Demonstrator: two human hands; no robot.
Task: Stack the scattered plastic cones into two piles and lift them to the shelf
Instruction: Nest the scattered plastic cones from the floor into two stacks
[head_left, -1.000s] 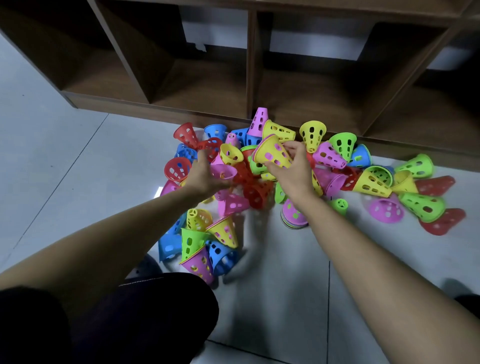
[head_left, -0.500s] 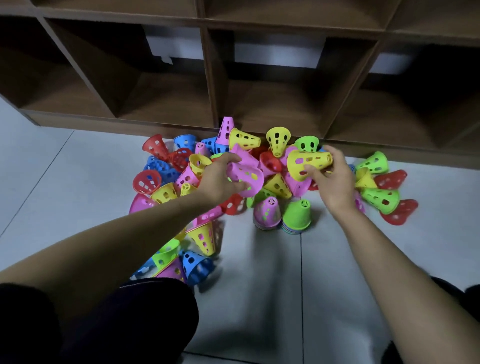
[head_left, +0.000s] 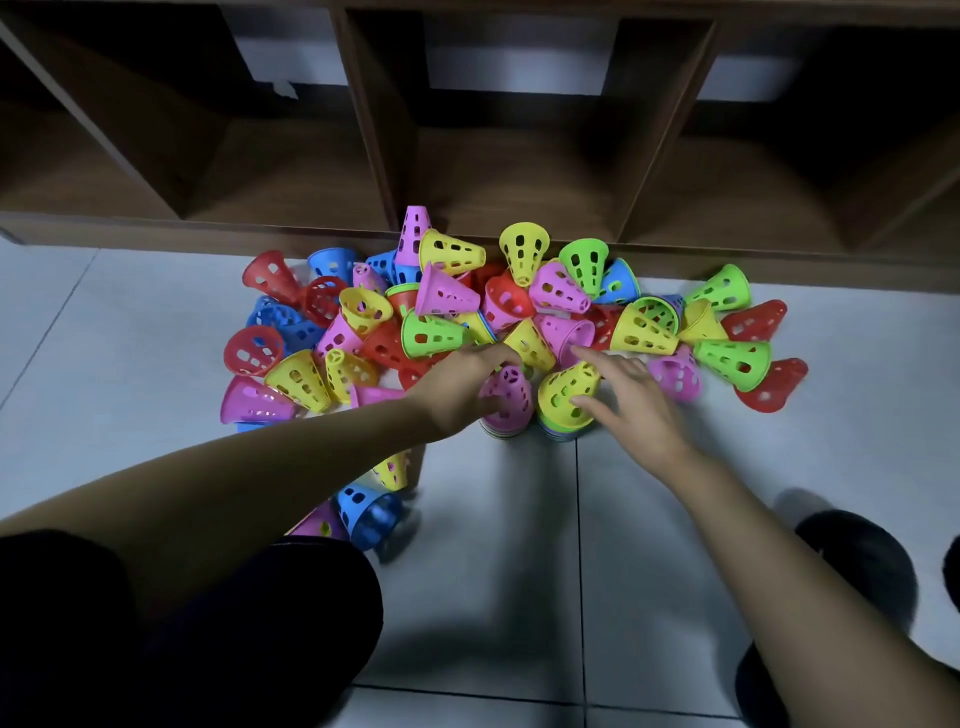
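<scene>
Piles stand side by side on the floor (head_left: 519, 519), at the near edge of the scattered cones (head_left: 447, 296). Your left hand (head_left: 460, 389) curls its fingers over the pink-topped pile (head_left: 511, 400), though I cannot tell whether it grips. Your right hand (head_left: 631, 405), fingers spread, touches the yellow-topped pile (head_left: 566, 389) with its thumb.

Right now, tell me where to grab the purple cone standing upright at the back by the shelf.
Take the purple cone by its narrow top, coming straight down from above. It stands upright, small end up and free, while a yellow cone crowds its wide base on the right.
</scene>
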